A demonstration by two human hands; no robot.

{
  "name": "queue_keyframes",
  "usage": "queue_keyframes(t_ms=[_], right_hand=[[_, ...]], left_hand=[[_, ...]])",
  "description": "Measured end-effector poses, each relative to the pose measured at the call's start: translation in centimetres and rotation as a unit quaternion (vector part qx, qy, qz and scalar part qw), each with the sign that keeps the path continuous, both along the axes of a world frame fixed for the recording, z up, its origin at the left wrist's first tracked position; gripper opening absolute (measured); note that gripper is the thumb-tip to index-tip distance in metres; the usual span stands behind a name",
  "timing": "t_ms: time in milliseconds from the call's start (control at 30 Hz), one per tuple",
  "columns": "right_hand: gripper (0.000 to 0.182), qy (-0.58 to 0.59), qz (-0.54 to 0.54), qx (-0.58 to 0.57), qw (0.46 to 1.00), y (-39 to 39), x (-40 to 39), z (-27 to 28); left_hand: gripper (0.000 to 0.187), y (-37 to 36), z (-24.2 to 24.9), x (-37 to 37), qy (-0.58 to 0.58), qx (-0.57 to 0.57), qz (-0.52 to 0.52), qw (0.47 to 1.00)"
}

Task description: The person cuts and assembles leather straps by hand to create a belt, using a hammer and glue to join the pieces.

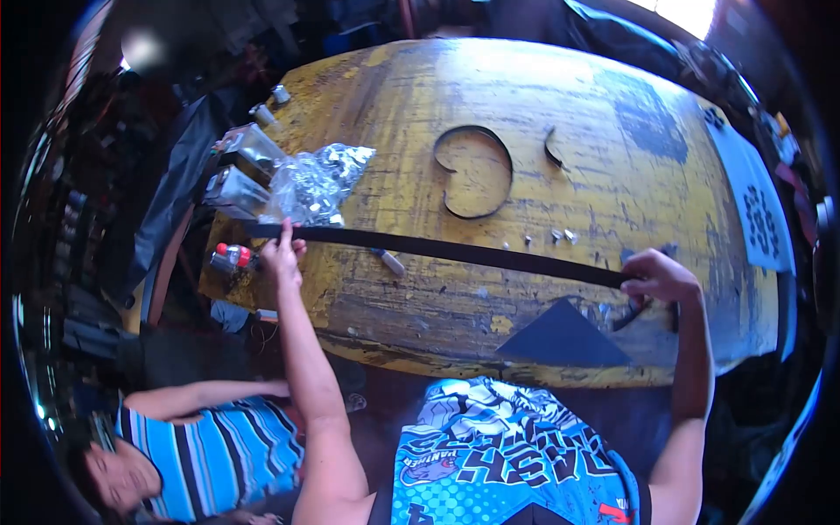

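A long black strap (455,251) is stretched almost straight across the near half of the worn yellow table (394,114). My left hand (283,254) pinches it near its left end, beside the crinkled clear plastic bag (319,184). At the other end, the fingers of my right hand (661,278) are closed on the strap. Below the strap, close to the table's near edge, lies a dark flat triangular piece (564,334). A short dark curved piece (632,315) rests under my right hand, partly hidden by it.
A curled black strip (509,166) and a short curved strip (551,149) lie farther back. Small shiny metal bits (564,235) sit mid-table. Clear boxes (236,188) and a red-capped bottle (234,256) stand at left. A person in a striped shirt (219,455) is at lower left.
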State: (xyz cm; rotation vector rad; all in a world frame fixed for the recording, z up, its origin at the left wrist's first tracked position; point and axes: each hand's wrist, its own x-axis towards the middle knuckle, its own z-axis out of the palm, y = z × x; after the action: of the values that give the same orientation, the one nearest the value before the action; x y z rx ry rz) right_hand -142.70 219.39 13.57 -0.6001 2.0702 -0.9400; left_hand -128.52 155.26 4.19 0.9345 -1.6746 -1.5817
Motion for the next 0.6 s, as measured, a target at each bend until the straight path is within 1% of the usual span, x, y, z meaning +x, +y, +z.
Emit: queue_keyframes(t_ms=[33,133,200,233,267,333,367,400,467,500,533,567,600], right_hand=[[0.014,0.004,-0.006,0.026,1.0,0.7,0.1,-1.9],[0.02,-0.045,-0.027,0.107,0.993,0.6,0.5,-6.9],[0.021,-0.073,-0.031,0.117,0.99,0.5,1.1,-11.2],[0.019,-0.096,-0.039,0.115,0.988,0.4,1.5,-13.2],[0.016,-0.123,-0.082,0.121,0.982,-0.2,2.1,-14.7],[0.021,-0.115,-0.087,0.173,0.974,0.1,2.3,-19.0],[0.028,-0.02,-0.067,0.231,0.97,0.3,2.8,-20.8],[0.03,0.012,-0.087,0.267,0.96,0.1,3.5,-20.9],[0.033,0.076,-0.126,0.33,0.932,-0.7,4.8,-21.1],[0.037,0.089,-0.162,0.342,0.921,-0.7,5.4,-21.3],[0.039,0.14,-0.185,0.355,0.906,-0.4,6.3,-21.7],[0.042,0.192,-0.206,0.362,0.889,-0.4,7.1,-22.0],[0.046,0.196,-0.239,0.361,0.88,-0.5,7.8,-21.7]], left_hand=[[0.035,-1.7,-2.2,0.2,-0.047,0.003,0.014,0.999],[0.028,-1.2,-6.3,1.4,-0.106,0.024,0.035,0.993],[0.025,-3.1,-12.3,2.1,-0.099,0.058,0.064,0.991],[0.022,-3.1,-14.0,2.3,-0.108,0.088,0.082,0.987],[0.019,-3.3,-15.4,2.6,-0.113,0.108,0.101,0.983],[0.018,-4.7,-18.5,3.2,-0.13,0.116,0.145,0.974],[0.016,-5.4,-19.9,3.3,-0.154,0.114,0.159,0.968],[0.015,-6.3,-21.1,3.6,-0.186,0.135,0.179,0.957],[0.025,-7.9,-23.7,3.9,-0.175,0.117,0.19,0.959],[0.038,-7.5,-23.0,3.9,-0.196,0.134,0.176,0.955],[0.049,-8.3,-23.6,4.5,-0.193,0.141,0.134,0.962],[0.064,-9.0,-24.5,4.8,-0.238,0.114,0.135,0.955],[0.073,-7.7,-22.7,4.5,-0.274,0.001,0.15,0.95]])
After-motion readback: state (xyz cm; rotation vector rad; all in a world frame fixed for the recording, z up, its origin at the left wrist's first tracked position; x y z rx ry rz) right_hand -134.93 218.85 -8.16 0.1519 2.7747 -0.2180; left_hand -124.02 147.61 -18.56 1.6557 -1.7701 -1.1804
